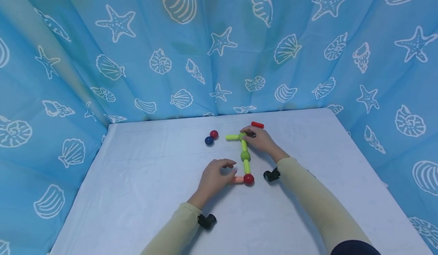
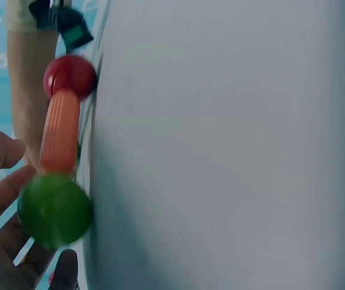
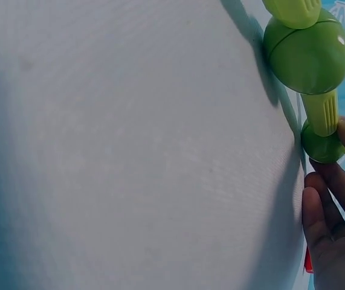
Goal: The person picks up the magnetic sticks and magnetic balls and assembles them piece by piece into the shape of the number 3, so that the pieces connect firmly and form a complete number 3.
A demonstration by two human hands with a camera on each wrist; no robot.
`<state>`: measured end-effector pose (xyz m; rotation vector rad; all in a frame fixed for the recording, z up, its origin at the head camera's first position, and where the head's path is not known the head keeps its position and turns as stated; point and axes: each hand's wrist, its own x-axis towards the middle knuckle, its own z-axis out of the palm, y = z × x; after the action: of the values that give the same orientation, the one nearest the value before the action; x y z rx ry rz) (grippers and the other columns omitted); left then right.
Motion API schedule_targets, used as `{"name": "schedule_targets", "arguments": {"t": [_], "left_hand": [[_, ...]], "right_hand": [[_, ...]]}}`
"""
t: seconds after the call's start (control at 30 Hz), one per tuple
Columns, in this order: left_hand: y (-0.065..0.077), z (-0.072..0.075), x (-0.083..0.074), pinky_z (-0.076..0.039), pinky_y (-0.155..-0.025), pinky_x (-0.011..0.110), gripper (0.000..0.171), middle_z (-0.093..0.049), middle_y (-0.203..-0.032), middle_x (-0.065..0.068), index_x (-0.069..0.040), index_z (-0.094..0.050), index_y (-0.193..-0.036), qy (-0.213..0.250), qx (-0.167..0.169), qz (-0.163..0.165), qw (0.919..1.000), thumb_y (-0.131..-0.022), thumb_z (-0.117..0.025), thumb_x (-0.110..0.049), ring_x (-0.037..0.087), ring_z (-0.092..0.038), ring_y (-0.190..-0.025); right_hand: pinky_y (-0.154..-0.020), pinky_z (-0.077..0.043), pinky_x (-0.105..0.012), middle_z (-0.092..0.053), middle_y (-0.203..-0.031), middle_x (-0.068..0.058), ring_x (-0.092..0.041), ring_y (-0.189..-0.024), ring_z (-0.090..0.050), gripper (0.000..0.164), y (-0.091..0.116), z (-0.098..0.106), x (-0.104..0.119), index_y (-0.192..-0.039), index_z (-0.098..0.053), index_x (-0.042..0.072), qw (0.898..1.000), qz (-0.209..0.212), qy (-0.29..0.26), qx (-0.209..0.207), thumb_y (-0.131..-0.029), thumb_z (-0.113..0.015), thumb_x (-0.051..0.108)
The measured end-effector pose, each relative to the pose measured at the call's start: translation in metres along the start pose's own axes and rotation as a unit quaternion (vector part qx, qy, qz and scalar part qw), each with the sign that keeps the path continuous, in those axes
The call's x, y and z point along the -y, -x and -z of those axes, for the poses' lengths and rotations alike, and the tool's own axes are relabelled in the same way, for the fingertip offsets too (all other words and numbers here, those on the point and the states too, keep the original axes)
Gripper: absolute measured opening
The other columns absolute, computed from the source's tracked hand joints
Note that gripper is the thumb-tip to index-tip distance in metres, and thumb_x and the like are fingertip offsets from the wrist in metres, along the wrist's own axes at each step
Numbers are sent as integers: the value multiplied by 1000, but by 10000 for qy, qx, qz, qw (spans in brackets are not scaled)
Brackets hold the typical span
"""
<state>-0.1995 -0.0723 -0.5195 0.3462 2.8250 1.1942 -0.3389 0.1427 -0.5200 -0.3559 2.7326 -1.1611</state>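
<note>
A chain of balls and sticks lies on the white table. My right hand (image 1: 260,139) pinches its far green ball (image 3: 324,145) between thumb and fingertips. A light green stick (image 1: 232,137) points left from that ball, and two more run toward me through a middle green ball (image 1: 245,155) to a red ball (image 1: 249,179). From there an orange stick (image 2: 60,132) leads left to another green ball (image 2: 55,211), hidden behind my left hand (image 1: 215,177) in the head view. That hand is beside this ball with loosely bent, spread fingers.
Left of the chain's far end, a loose red ball (image 1: 213,134) and a dark blue ball (image 1: 209,141) lie close together. A red stick (image 1: 257,125) lies beyond my right hand. A blue shell-patterned curtain (image 1: 202,57) surrounds the table (image 1: 143,163).
</note>
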Motion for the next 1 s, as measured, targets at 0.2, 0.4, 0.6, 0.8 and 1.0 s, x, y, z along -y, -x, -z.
{"name": "schedule_targets", "arguments": {"t": [0.2, 0.4, 0.6, 0.8, 1.0], "left_hand": [[-10, 11, 15, -51, -94, 38, 30, -69, -109, -8, -24, -71, -123, -179, -351, 214, 9990, -95, -71, -34, 14, -60, -104], [-22, 22, 27, -51, -90, 38, 30, -70, -108, -4, -21, -72, -122, -354, -808, 370, 9954, -95, -72, -34, 17, -60, -104], [-32, 32, 34, -51, -93, 40, 30, -70, -109, -1, -19, -72, -121, -410, -1343, 630, 9881, -94, -74, -32, 21, -61, -108], [-47, 35, 38, -46, -97, 44, 28, -70, -112, 1, -16, -72, -117, -551, -1935, 678, 9772, -93, -76, -31, 23, -59, -111], [-63, 37, 39, -42, -103, 47, 44, -61, -127, 7, -16, -64, -130, -845, -2067, 686, 9723, -93, -75, -36, 26, -55, -119]], "right_hand": [[-104, -47, -46, -64, -129, -6, -28, -121, -58, 34, 2, 1, 0, -133, -63, 18, 10000, -54, -36, 5, -100, -66, 24], [-104, -47, -46, -64, -128, -6, -27, -120, -58, 34, 1, 2, 0, -133, -63, 18, 9999, -79, -106, 4, -99, -67, 22], [-104, -47, -45, -63, -129, -6, -27, -120, -57, 33, 1, -1, -1, -132, -64, 18, 9998, -99, -138, -44, -99, -66, 22], [-104, -47, -45, -64, -128, -6, -27, -119, -57, 33, 2, -1, 0, -132, -64, 18, 9998, -96, -171, -86, -99, -67, 21], [-104, -46, -45, -64, -128, -6, -27, -120, -58, 33, 3, -2, 0, -132, -64, 17, 9998, -13, -177, -94, -99, -66, 20]]}}
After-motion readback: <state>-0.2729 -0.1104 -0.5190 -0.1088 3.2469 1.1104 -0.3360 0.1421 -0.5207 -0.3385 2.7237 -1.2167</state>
